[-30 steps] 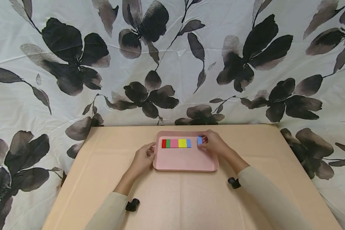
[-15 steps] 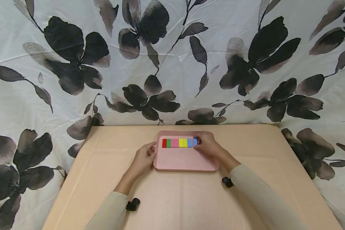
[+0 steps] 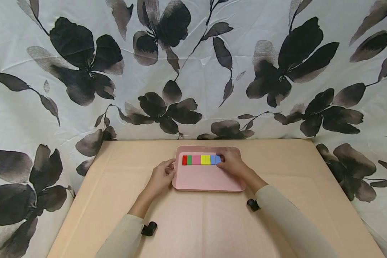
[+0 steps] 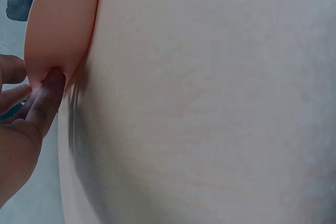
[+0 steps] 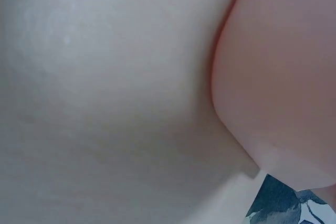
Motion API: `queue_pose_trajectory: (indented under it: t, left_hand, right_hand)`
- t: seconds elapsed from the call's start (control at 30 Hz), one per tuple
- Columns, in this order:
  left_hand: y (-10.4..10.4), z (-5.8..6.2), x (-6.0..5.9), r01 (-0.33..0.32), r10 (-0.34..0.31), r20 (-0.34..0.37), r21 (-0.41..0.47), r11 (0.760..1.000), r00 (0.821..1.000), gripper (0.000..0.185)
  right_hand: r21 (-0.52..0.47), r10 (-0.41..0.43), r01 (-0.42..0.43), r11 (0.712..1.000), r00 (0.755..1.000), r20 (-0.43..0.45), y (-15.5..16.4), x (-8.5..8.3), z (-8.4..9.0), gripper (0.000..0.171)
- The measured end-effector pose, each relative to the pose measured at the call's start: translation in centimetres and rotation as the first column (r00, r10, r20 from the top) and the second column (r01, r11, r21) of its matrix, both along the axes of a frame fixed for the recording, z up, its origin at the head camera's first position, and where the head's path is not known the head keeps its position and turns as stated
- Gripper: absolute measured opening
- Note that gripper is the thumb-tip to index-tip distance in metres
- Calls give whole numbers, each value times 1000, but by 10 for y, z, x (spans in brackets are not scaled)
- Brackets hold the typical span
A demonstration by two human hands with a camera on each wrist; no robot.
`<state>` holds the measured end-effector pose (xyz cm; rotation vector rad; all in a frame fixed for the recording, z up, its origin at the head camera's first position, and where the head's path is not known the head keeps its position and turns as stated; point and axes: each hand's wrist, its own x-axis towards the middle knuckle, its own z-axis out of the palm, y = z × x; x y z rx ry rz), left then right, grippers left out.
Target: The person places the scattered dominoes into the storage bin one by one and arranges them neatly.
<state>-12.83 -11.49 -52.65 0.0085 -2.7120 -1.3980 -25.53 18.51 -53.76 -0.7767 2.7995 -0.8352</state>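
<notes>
A pink tray (image 3: 209, 181) lies on the table with a row of small flat coloured tiles. From left to right the row has a red tile (image 3: 185, 160), a green tile (image 3: 189, 160), a pink stretch (image 3: 196, 160), a yellow stretch (image 3: 205, 160) and a blue tile (image 3: 212, 159). My right hand (image 3: 232, 163) pinches another blue tile (image 3: 218, 159) at the right end, against its neighbour. My left hand (image 3: 161, 177) holds the tray's left edge; in the left wrist view its thumb (image 4: 50, 90) presses on the outer wall. The right wrist view hides the right fingertips.
The tray stands near the back edge of the beige table (image 3: 200, 222). Behind it hangs a white cloth (image 3: 213, 82) with dark printed flowers. Small black cameras sit at the left wrist (image 3: 149, 229) and right wrist (image 3: 253, 205).
My right hand has moved left with its blue tile, closing the gap to the row's right end. The left hand has stayed at the tray's edge.
</notes>
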Motion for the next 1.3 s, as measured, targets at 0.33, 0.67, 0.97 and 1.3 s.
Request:
queue_pose_trajectory:
  t: [0.33,0.67,0.97,1.3]
  left_hand:
    - [-6,2,10,35,-35,13,7,999,999,49]
    - [-16,5,22,70,-70,23,12,997,997,50]
    - [-21,8,28,91,-92,16,9,996,996,49]
    - [-23,9,31,96,-96,28,-1,995,995,49]
  right_hand:
    - [7,-60,60,998,998,35,-4,24,2,46]
    - [-21,-105,106,994,993,60,-10,50,4,45]
    - [-9,-143,145,989,985,97,-13,63,7,47]
    - [-16,-153,155,988,982,107,-15,69,9,47]
